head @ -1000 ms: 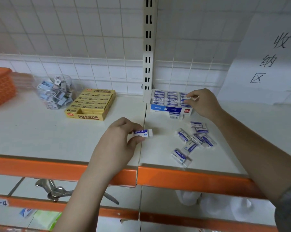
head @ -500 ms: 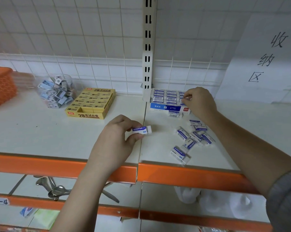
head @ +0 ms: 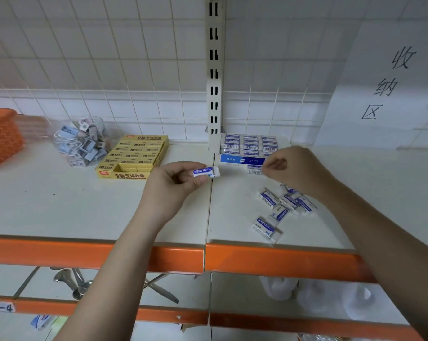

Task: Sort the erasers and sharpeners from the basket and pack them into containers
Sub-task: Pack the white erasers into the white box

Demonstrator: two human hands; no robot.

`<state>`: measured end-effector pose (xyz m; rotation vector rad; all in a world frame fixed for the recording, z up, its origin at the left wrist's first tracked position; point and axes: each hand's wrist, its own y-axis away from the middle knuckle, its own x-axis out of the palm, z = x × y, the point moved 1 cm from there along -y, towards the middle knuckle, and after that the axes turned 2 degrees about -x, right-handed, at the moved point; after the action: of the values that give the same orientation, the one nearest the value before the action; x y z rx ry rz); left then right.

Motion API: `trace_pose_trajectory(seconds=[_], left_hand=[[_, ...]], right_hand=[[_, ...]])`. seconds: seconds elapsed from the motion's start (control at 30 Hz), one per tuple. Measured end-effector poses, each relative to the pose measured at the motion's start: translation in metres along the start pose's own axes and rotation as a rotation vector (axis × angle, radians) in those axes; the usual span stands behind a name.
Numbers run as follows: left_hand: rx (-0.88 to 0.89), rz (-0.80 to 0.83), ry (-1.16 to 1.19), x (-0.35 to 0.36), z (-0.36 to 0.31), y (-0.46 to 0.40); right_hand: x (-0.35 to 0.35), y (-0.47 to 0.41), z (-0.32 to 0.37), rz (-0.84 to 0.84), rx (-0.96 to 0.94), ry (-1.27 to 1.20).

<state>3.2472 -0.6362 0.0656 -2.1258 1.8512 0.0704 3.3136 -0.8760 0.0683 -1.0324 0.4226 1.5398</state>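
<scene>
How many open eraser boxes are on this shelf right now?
2. A yellow box sits left of the post, beside the jar; a blue box sits right of the post, just beyond the right hand. None looks hidden.

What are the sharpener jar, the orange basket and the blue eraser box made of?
Sharpener jar: clear glossy plastic, probably; the sharpeners show through its wall. It could be glass.
Orange basket: looks like moulded plastic with a perforated mesh wall and matte finish.
Blue eraser box: printed cardboard by its flat folded front, smooth finish.
</scene>
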Motion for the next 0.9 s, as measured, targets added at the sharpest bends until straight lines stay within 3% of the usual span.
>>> trace_pose_trajectory(seconds=[0.17,0.37,0.53,0.67,0.77,0.9], left_hand=[[-0.159,0.066,0.226,0.005,0.004,-0.041],[-0.188,0.114,0.246,0.019,-0.007,-0.092],[-0.106,0.186,0.035,0.031,-0.007,-0.132],[0.001,0.356,-0.261,0.041,-0.009,-0.151],[0.074,0.491,-0.504,0.051,-0.013,-0.157],[0.107,0.631,-0.663,0.061,-0.018,-0.156]], right_hand=[[0.002,0.037,0.013,0.193,0.131,0.023],[0.012,0.051,0.019,0.123,0.177,0.104],[0.009,0.054,0.017,-0.035,0.229,-0.015],[-0.002,0.061,0.013,-0.204,0.260,-0.125],[-0.006,0.067,0.010,-0.250,0.278,-0.175],[-0.009,0.072,0.008,-0.269,0.297,-0.202]])
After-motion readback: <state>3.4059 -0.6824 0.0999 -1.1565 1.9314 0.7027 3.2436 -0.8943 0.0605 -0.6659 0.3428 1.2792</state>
